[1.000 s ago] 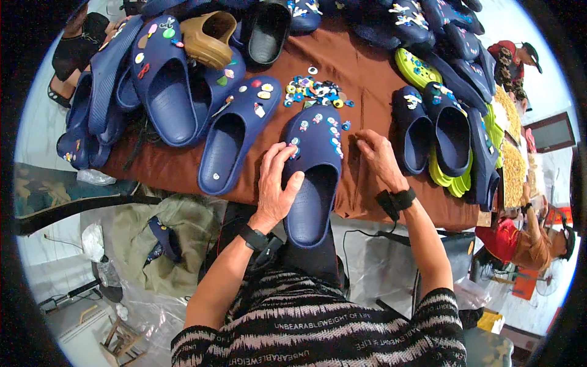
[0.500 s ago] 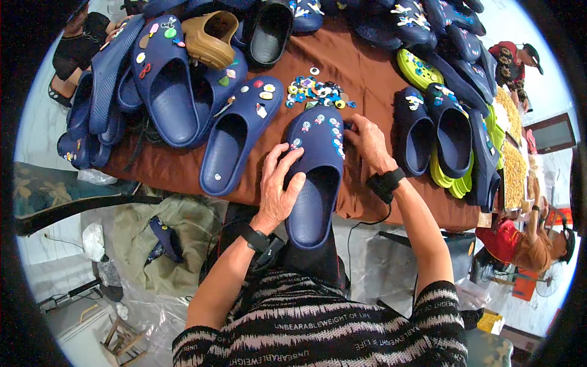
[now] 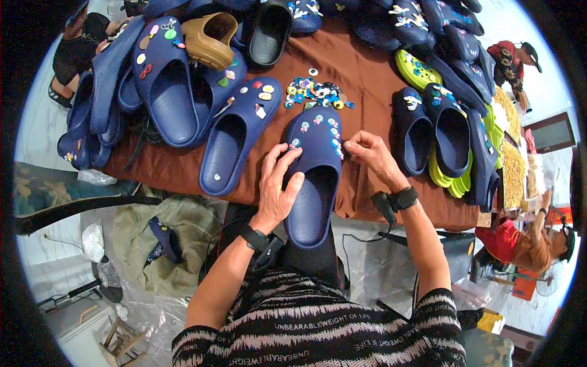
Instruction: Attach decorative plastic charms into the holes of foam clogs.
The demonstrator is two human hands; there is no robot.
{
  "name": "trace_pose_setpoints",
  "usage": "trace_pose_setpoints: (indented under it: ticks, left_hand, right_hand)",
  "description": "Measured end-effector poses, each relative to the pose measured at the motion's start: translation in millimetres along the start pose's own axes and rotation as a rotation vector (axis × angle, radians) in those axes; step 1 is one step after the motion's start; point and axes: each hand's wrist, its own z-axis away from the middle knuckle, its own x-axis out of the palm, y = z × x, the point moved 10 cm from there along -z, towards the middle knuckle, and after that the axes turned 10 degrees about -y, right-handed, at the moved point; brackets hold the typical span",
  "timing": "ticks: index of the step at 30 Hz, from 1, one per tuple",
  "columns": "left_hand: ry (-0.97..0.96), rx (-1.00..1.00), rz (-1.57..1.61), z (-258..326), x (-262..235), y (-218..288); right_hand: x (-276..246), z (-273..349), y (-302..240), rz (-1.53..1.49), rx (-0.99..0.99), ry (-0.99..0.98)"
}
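A navy clog [image 3: 313,208] lies in front of me with its toe pointing away, heel overhanging the table's near edge. Several small charms [image 3: 333,131], white, pink and blue, form an arc over its toe part. My left hand [image 3: 275,189] is closed on the clog's left side, fingers on the upper and thumb by the opening. Just off the right side, level with the lowest charms, my right hand [image 3: 370,156] has thumb and forefinger pinched together; whatever they hold is too small to make out. Beyond the toe sits a pile of loose charms [image 3: 315,92].
A decorated navy clog [image 3: 223,153] lies to the left, with more clogs and a brown one [image 3: 211,40] behind. Navy and lime-green clogs [image 3: 419,70] crowd the right side. Brown cloth [image 3: 367,79] covers the table. Other people [image 3: 520,244] are at the right and far left.
My right hand has slid toward me along the clog's right side and slightly outward, its fingers drawn into a pinch. My left hand and the clog have barely moved.
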Motion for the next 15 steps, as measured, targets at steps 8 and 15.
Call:
trace_pose_setpoints:
  ticks: [8, 15]
  left_hand:
    - [-0.004, 0.006, -0.008, -1, -1, 1]
    - [-0.006, -0.006, 0.011, -1, 0, 1]
  right_hand:
    - [29, 20, -25, -0.08, -0.024, -0.092]
    - [31, 19, -41, -0.005, -0.04, -0.082]
